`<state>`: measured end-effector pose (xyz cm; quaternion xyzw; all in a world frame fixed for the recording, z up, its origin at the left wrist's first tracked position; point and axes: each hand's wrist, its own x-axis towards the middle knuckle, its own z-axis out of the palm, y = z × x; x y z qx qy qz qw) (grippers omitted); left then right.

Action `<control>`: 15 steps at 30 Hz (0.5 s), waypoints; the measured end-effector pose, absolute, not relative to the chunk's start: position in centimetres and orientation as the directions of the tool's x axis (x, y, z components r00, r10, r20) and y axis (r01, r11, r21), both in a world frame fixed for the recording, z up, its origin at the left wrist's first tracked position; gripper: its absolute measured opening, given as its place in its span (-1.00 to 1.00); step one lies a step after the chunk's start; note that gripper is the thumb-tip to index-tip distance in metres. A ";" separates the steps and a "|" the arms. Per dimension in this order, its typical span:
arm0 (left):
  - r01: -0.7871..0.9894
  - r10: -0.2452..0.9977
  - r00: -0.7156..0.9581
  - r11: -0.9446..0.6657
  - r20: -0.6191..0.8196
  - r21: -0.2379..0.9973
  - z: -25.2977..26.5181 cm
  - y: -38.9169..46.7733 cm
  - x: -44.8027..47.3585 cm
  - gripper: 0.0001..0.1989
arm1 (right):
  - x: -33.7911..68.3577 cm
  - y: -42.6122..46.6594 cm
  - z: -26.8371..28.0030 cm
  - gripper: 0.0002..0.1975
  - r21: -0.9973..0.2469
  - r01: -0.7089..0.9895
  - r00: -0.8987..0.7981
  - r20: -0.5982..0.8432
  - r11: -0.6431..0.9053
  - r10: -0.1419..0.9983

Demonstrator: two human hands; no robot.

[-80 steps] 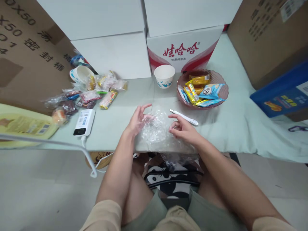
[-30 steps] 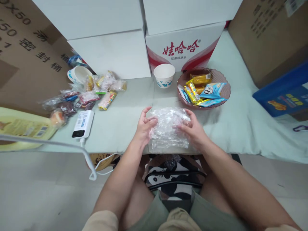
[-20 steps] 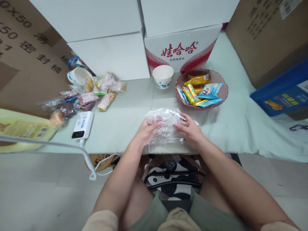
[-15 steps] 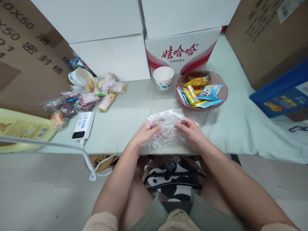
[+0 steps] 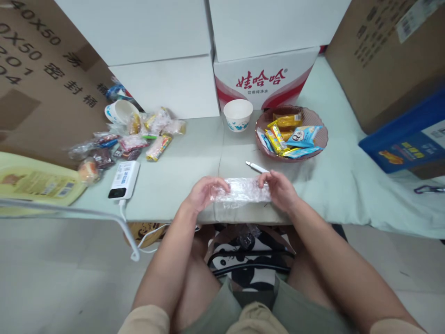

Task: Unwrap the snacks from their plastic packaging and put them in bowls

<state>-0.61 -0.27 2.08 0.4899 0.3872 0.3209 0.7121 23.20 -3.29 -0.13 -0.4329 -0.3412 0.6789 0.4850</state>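
Observation:
Between my two hands is a crinkled clear plastic bag (image 5: 241,191), drawn into a flat band just above the front of the cloth-covered table. My left hand (image 5: 205,192) grips its left end, fingers curled over the plastic. The other end is held by my right hand (image 5: 281,191), thumb and fingers closed on it. Behind my right hand a slim white pen-like tool (image 5: 256,167) lies on the cloth, its rear part hidden by the fingers.
A pinkish glass bowl (image 5: 321,147) of wrapped snacks stands at the back right beside a paper cup (image 5: 238,116). Wrapped snacks (image 5: 130,143), a tipped cup (image 5: 120,111) and a white power bank (image 5: 124,180) lie left. Boxes (image 5: 264,81) line the back.
The plastic bag was spread wide and taller; now it is folded down into a narrow band. The white pen-like tool, mostly covered before, shows behind my right hand.

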 end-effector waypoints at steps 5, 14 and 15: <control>0.199 0.893 0.399 0.136 -0.207 0.971 1.1 -0.3 0.3 -0.65 | 23.0 -3.6 -1.4 -0.25 -0.966 -0.089 -0.083 -0.236 -0.243 0.968; 0.241 0.982 0.186 -0.065 0.019 0.968 0.2 -0.8 1.6 -0.73 | 22.6 -3.9 -0.9 -0.76 -0.984 0.171 0.180 0.077 0.046 0.981; 0.210 0.970 0.240 -0.079 0.027 0.975 0.2 -1.0 2.2 -0.63 | 22.3 -4.1 -0.8 -0.78 -0.979 0.185 0.137 0.115 0.089 0.984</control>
